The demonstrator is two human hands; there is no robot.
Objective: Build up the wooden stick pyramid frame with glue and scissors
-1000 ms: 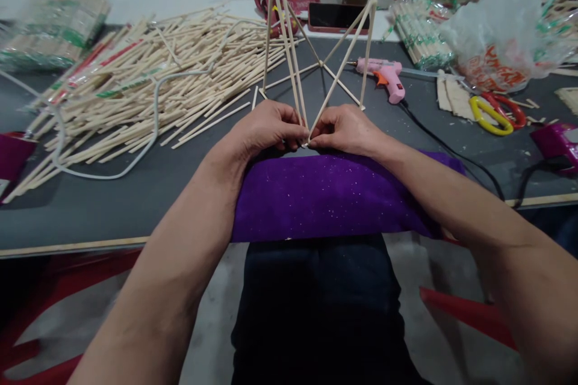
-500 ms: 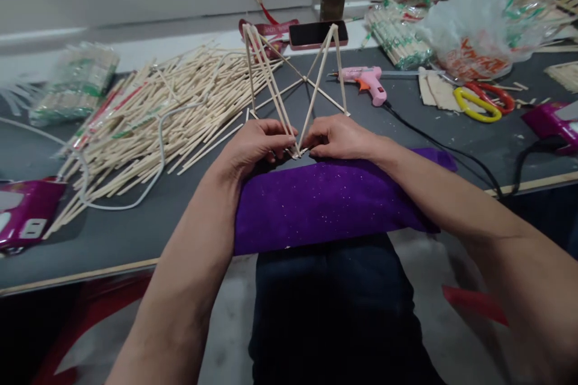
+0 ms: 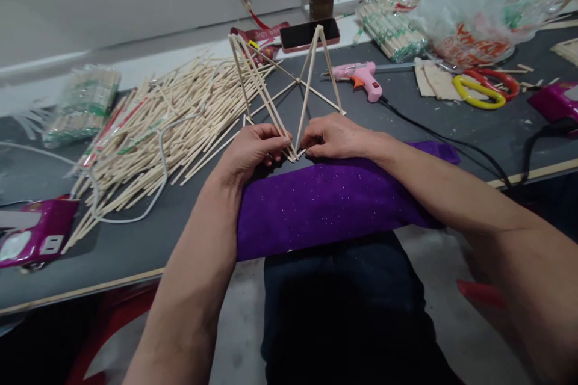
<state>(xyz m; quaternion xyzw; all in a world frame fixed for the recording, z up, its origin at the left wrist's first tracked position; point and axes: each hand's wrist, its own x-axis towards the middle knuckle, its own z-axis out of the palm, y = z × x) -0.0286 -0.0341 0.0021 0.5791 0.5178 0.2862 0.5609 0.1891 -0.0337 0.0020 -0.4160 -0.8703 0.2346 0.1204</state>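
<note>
A frame of thin wooden sticks [image 3: 305,96] stands on the grey table, with two raised peaks and crossing sticks between them. My left hand [image 3: 253,147] is closed at its near bottom corner, thumb and fingers pinching the sticks there. On the other side of that corner, my right hand [image 3: 338,137] pinches the frame's base stick; its fingertips are partly hidden. Below both wrists a purple cloth [image 3: 329,207] with pale specks lies over the table edge. A pink glue gun [image 3: 369,81] rests to the right behind the frame.
Loose sticks [image 3: 194,108] are heaped at left beside a bagged bundle [image 3: 83,102]. A phone [image 3: 309,35] lies behind the frame. Yellow-and-red-handled scissors [image 3: 481,93] and a plastic bag [image 3: 469,18] are at right. Purple devices [image 3: 58,231] sit at both sides; cords cross the table.
The view has shifted and tilted slightly. Both hands stay at the frame's near corner, with only slight finger movement; the frame keeps its shape.
</note>
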